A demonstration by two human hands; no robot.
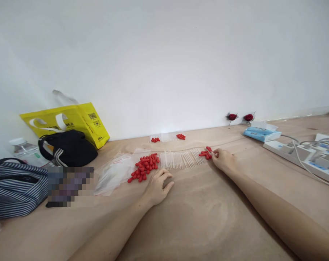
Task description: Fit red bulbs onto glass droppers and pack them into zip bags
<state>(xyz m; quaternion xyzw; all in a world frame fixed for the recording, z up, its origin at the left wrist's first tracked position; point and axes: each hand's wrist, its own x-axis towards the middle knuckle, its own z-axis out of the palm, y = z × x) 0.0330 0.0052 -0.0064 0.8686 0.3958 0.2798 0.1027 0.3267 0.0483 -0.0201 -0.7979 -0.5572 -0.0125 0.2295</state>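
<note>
- Loosely, my left hand (156,187) curled, seemingly empty.
- My right hand (223,159) touched red pieces (204,153); its grip, I couldn't tell.
- They seemed light, rubbery, best pinched narrow-end.

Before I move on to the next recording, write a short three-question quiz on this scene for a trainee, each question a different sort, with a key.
1. Multiple choice: which of these is nearest the left hand?
A) the yellow bag
B) the large pile of red bulb-shaped pieces
C) the power strip
2. True or false: the right hand is at the left end of the row of thin white sticks.
3. Count: how many dark red roses are by the wall?

Key:
1. B
2. False; it is at the right end, by a smaller red pile.
3. Two
</note>
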